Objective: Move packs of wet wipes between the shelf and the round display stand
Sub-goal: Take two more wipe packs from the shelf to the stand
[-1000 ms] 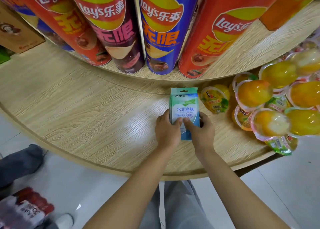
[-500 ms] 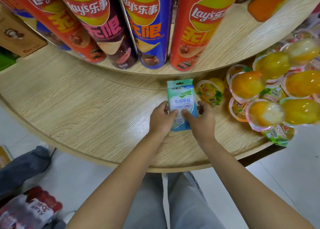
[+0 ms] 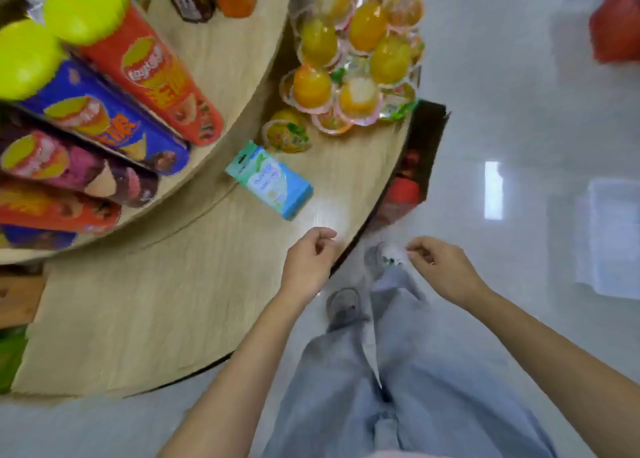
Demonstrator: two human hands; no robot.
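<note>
Both hands hang loosely curled and empty, left hand (image 3: 308, 260) over the round display stand (image 3: 138, 301) rim, right hand (image 3: 440, 267) beyond it, while the wet wipes pack (image 3: 270, 180) lies on its lower tier beside jelly cups (image 3: 346, 76), print blurred.

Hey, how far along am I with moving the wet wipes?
Done: one pack of wipes lies on the round stand, lower tier, beside the jelly cups. In hand: nothing; the left hand and right hand hang loosely curled, clear of it. Left: no shelf or other packs in view, so unclear.
</note>
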